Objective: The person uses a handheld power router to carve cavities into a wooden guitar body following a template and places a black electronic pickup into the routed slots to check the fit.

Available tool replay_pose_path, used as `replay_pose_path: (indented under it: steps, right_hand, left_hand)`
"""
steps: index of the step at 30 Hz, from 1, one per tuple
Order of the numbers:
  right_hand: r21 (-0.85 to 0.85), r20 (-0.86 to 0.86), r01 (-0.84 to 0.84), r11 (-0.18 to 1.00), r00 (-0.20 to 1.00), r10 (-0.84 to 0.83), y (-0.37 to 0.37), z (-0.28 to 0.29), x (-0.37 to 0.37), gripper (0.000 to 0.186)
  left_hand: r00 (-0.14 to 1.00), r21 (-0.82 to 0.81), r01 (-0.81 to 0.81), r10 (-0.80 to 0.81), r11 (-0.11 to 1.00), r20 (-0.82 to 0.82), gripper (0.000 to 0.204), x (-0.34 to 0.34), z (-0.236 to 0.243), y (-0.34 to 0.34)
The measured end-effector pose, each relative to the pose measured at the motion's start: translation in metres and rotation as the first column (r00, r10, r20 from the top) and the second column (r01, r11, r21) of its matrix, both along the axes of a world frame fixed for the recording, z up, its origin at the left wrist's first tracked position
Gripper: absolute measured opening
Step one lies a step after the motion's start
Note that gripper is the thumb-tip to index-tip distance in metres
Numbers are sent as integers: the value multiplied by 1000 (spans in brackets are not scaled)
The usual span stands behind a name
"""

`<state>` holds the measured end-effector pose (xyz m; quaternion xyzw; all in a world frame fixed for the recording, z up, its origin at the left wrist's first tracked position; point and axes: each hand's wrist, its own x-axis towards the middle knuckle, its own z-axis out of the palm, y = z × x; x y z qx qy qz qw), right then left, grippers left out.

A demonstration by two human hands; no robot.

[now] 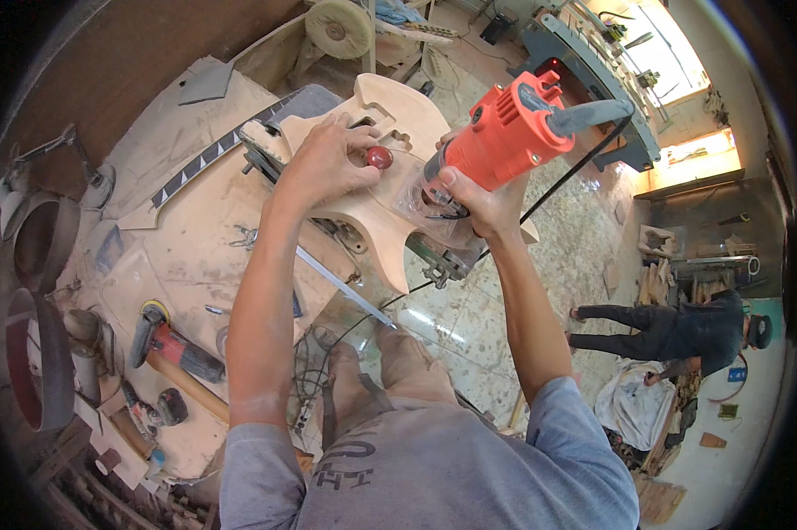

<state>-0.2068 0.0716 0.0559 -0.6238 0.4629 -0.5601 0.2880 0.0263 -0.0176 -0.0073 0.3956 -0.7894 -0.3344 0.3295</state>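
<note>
An orange-red trim router [513, 132] stands tilted on a clear plastic base plate [407, 190], which lies on a pale wooden electric guitar body [390, 243]. The body has two horns and carved cavities. My right hand [482, 201] is wrapped round the router's lower housing by the base. My left hand [328, 163] closes its thumb and fingers round a red ball knob [379, 157] on the base plate's left side, its palm over the wood. A metal clamp or vise [447, 261] shows under the body's near edge. The router's bit is hidden.
A dusty bench at left carries an inlaid guitar neck [191, 168], an angle polisher [182, 349], a cordless drill [155, 406] and sanding belts [41, 353]. A steel ruler [345, 287] juts past the bench edge. The router's black cord [575, 168] trails rightward. Another person [681, 331] stands at right.
</note>
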Motion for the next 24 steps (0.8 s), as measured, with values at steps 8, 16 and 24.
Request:
replay_pose_path:
  steps: [8,16,24]
  right_hand:
    - [24,-7,-44,999,999,44,-16,5,-4,68]
    - [68,14,-5,998,1000,4,4,-1,-11,75]
    - [15,7,-38,999,999,37,-9,2,-4,68]
  left_hand:
    - [999,77,-5,8,997,-41,49,2,11,1]
    - [996,-42,27,-23,999,87,47,1,-1,1]
    - [999,162,30,-26,986,-28,46,4,7,-3]
